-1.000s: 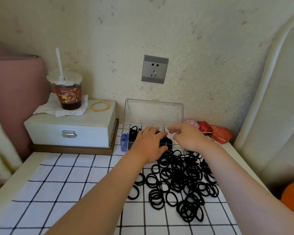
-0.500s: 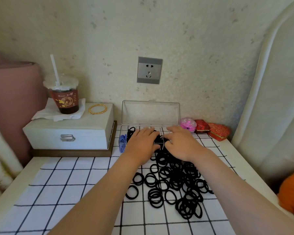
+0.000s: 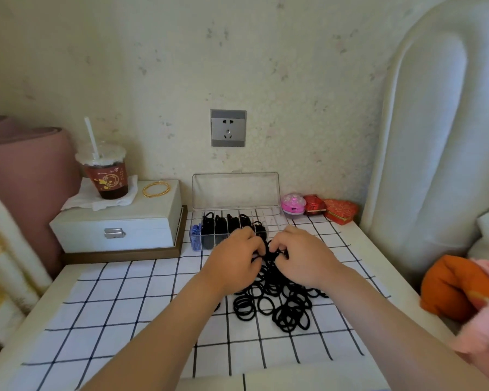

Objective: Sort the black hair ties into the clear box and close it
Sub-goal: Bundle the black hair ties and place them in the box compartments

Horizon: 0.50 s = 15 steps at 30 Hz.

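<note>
Hands have drawn back from the clear box (image 3: 235, 190) to the pile of black hair ties (image 3: 280, 303) on the counter (image 3: 124, 320); left hand (image 3: 232, 258) and right hand (image 3: 304, 258) each pinch ties at its far edge, likely gathering another batch for the open, part-filled box

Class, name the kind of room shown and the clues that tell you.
Probably a bedroom: a padded headboard beside a small table, with a jewellery box on it.
</note>
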Tool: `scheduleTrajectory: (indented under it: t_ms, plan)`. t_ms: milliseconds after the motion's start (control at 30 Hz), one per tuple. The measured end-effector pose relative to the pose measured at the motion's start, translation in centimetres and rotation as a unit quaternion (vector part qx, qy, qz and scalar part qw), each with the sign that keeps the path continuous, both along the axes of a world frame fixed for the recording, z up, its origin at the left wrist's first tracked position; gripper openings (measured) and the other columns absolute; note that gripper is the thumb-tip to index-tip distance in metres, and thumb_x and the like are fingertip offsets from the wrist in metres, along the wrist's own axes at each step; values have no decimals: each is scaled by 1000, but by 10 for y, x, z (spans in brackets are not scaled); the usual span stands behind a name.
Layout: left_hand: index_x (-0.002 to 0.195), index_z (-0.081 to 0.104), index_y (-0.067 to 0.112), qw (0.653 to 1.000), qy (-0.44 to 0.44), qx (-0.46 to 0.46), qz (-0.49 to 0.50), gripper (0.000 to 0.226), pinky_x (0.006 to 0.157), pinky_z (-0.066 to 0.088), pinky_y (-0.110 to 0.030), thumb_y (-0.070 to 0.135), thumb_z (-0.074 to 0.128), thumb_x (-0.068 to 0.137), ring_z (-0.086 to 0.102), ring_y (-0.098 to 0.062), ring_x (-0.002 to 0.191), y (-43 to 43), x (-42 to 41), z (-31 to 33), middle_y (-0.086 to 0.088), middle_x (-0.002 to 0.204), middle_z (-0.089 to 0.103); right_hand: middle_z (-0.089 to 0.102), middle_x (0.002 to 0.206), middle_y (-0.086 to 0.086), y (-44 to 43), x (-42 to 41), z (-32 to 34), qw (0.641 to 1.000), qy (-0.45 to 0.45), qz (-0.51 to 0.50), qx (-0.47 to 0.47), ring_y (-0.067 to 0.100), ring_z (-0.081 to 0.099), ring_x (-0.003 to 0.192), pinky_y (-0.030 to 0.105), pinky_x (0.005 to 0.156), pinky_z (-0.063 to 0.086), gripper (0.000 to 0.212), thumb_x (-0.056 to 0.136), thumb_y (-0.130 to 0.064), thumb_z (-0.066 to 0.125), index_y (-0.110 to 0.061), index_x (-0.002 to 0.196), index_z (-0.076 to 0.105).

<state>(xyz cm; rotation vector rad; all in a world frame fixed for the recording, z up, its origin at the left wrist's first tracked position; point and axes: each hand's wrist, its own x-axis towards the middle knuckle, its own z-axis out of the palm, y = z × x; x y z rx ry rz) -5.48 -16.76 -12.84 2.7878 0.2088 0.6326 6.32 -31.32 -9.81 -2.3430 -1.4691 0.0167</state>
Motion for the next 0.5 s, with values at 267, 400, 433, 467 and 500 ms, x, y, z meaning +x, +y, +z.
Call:
scheduleTrajectory:
  t_ms: [267,400,433,467,500]
  plan:
    - [98,61,28,993,106,-44,-13,18,79,48,-29,37,65,83,50,-7,92,-34,-31,2,11,97,51,55,102,-9,-22,-18,-1,996,9,52,-66,13,58,90,34,77,51,23,84,-19,61,-30,104,68]
    - [109,58,24,993,99,-52,19,24,85,48,-31,26,64,86,49,-12,103,-37,-29,-1,8,104,52,51,108,-4,-14,-13,-13,989,-31,48,-137,19,58,97,38,79,52,31,82,-32,66,-25,111,66]
    - [113,57,23,992,102,-61,27,28,88,47,-31,24,63,87,49,-13,105,-35,-28,-2,7,108,53,52,109,-2,-12,-11,-16,986,-36,47,-154,21,58,99,38,80,52,31,82,-34,66,-24,112,66]
    - [117,56,23,992,106,-68,29,32,91,47,-32,24,64,87,48,-13,108,-31,-27,-4,6,111,53,53,111,-2,-9,-9,-18,984,-35,46,-166,22,58,101,37,81,51,32,84,-35,66,-23,113,68]
    - [122,55,24,991,109,-75,28,36,95,46,-31,24,65,87,47,-13,111,-29,-26,-4,5,115,53,56,112,-1,-7,-7,-20,984,-30,44,-170,22,59,102,36,81,50,32,86,-37,66,-23,115,68]
